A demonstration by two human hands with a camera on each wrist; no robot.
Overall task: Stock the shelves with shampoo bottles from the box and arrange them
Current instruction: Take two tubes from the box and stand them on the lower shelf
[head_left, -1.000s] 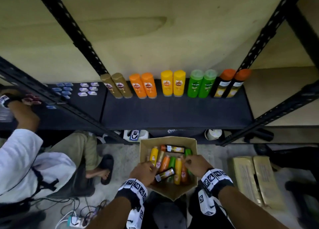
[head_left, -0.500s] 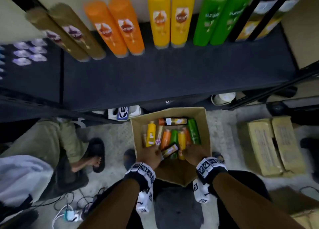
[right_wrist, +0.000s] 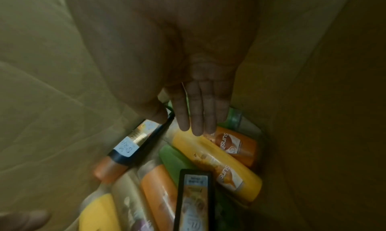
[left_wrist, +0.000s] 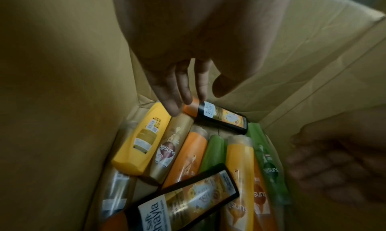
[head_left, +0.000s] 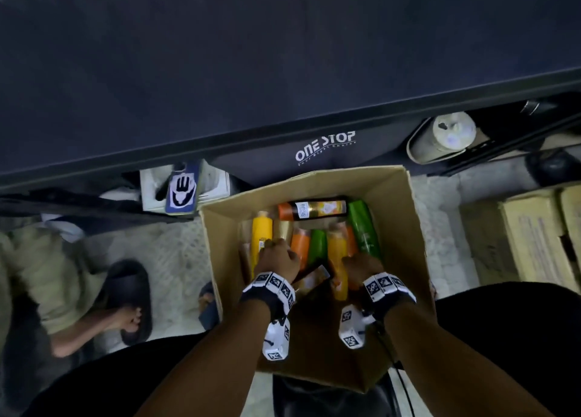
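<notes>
Cardboard box (head_left: 405,228), brown, open at top, on pale floor below front edge of dark shelf board (head_left: 283,55); shampoo bottles lie flat inside, mostly side by side. Both hands reach down into box from near side, marker-tagged bands at wrists.

L. hand (head_left: 278,259): over left part of box; fingers (left_wrist: 177,89) straight, lightly spread, tips down at yellow plastic bottle (left_wrist: 142,140) and gold-beige bottle (left_wrist: 171,150), just beside orange-capped black bottle (left_wrist: 221,117) lying crosswise at far wall. Contact w/ bottles cannot be told; nothing gripped.

R. hand (head_left: 361,267): over right part; fingers (right_wrist: 198,110) straight, pressed together, tips at cap end of amber-yellow bottle (right_wrist: 217,161), which lies beside an orange bottle (right_wrist: 238,147). Nothing gripped.

Btwn the hands: second black flat bottle w/ yellow label (left_wrist: 188,196), resting slantwise on top of the others. Also in box: orange bottle (head_left: 300,243), two green bottles (head_left: 364,231), one along right side.

Surroundings: phone w/ white hand emblem (head_left: 184,187) on white carton under shelf; paper cup on its side (head_left: 440,137); tan cartons (head_left: 528,237) at right; seated person's foot in black slide sandal (head_left: 129,303) at left.
</notes>
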